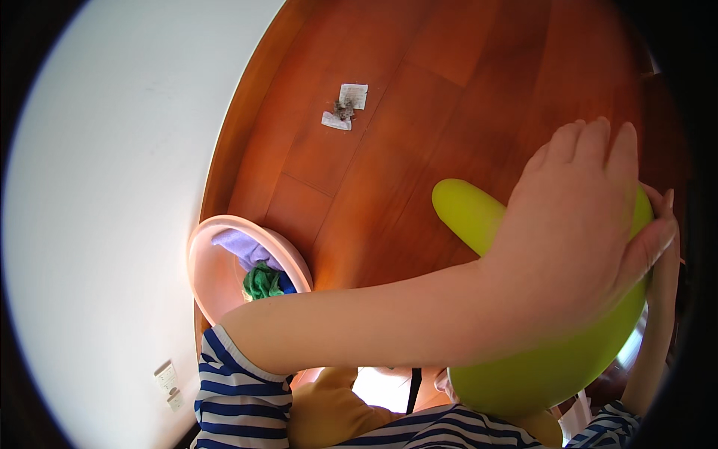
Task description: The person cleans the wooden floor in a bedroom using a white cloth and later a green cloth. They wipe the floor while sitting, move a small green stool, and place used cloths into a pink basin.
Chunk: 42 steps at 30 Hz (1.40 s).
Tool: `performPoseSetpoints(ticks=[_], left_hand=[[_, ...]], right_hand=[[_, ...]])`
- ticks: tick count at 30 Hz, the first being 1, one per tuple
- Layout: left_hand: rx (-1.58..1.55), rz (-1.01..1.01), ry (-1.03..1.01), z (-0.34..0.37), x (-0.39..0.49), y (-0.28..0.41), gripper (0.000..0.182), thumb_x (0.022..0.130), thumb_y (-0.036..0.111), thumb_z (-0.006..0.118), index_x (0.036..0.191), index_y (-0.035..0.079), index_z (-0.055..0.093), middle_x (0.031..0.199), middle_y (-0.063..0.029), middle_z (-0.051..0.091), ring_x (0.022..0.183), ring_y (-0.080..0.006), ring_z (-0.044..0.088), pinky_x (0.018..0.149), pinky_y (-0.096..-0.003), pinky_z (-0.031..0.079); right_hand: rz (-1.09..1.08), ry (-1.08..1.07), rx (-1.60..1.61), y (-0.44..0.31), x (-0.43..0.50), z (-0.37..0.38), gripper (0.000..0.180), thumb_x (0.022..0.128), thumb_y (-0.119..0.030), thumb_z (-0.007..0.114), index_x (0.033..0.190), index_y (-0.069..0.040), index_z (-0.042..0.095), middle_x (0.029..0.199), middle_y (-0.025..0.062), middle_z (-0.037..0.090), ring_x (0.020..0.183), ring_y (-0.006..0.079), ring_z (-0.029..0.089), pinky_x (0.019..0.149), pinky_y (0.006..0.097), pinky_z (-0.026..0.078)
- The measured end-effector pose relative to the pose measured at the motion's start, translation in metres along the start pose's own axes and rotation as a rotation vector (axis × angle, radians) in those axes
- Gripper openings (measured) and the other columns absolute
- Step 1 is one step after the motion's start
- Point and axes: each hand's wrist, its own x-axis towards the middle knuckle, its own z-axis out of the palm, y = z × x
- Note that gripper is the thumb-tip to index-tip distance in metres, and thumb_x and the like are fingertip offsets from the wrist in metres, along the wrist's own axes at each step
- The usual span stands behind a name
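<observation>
A smooth lime-green object with a rounded body and a stubby blunt arm is held in front of me, over the floor; its exact kind cannot be told. Lying across its top is my left hand, the back of it towards me. That hand and its forearm cover much of the object's middle. At the object's right side, my right hand is against the rim, partly hidden behind the left thumb. Both hands grip the object between them.
Reddish-brown wooden floorboards meet a white wall with sockets low down. A pink basin holds purple cloth, green cloth and blue cloth. Farther out, grey fluff lies with small printed packets.
</observation>
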Motion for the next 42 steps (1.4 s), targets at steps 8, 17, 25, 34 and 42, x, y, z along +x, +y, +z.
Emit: performPoseSetpoints(ticks=[8,17,25,34,42], left_hand=[[0.069,0.01,-0.022,0.01,0.002,-0.002,0.083,0.094,0.054,0.06,0.141,-0.014,0.047,0.135,-0.0256,0.059,0.125,-0.0403,0.054,0.107,-0.0474,0.043],[-0.048,-0.108,-0.197,-0.012,0.02,0.001,0.076,0.098,0.051,0.057,0.143,-0.009,0.045,0.112,-0.0195,0.068,0.095,-0.035,0.065,0.08,-0.0442,0.054],[-0.042,-0.277,-0.294,-0.029,0.027,0.014,0.078,0.101,0.062,0.044,0.152,0.004,0.041,0.11,-0.0151,0.072,0.097,-0.0335,0.067,0.082,-0.0439,0.054],[0.012,-0.575,-0.41,-0.051,-0.091,0.065,0.09,0.101,0.064,0.04,0.163,0.005,0.013,0.139,-0.024,0.057,0.116,-0.0433,0.06,0.096,-0.0487,0.05],[0.221,-1.018,-0.663,-0.054,-0.159,0.127,0.104,0.097,0.075,0.039,0.162,0.001,0.008,0.147,-0.03,0.051,0.133,-0.04,0.055,0.096,-0.0484,0.052]], right_hand=[[-0.078,-0.094,-0.073,0.002,-0.002,-0.002,0.084,0.107,-0.064,0.024,0.125,0.008,0.063,0.117,0.0201,0.067,0.106,0.0281,0.066,0.094,0.0372,0.053],[-0.098,-0.07,0.002,0.007,-0.002,-0.005,0.057,0.112,-0.042,0.039,0.123,0.005,0.069,0.095,0.0104,0.073,0.089,0.0159,0.067,0.08,0.0291,0.052],[-0.159,-0.011,-0.323,-0.006,-0.006,-0.005,0.046,0.099,-0.054,0.06,0.117,-0.015,0.076,0.103,0.0093,0.077,0.095,0.0219,0.074,0.083,0.0309,0.056],[-0.329,-0.365,-0.473,-0.003,-0.082,0.003,0.054,0.096,-0.054,0.061,0.131,-0.013,0.067,0.125,0.0129,0.07,0.115,0.0318,0.067,0.094,0.0409,0.055],[-0.19,-0.606,-0.594,0.016,-0.185,-0.01,0.061,0.102,-0.059,0.048,0.136,-0.012,0.065,0.149,0.0144,0.054,0.13,0.0328,0.057,0.104,0.0441,0.05]])
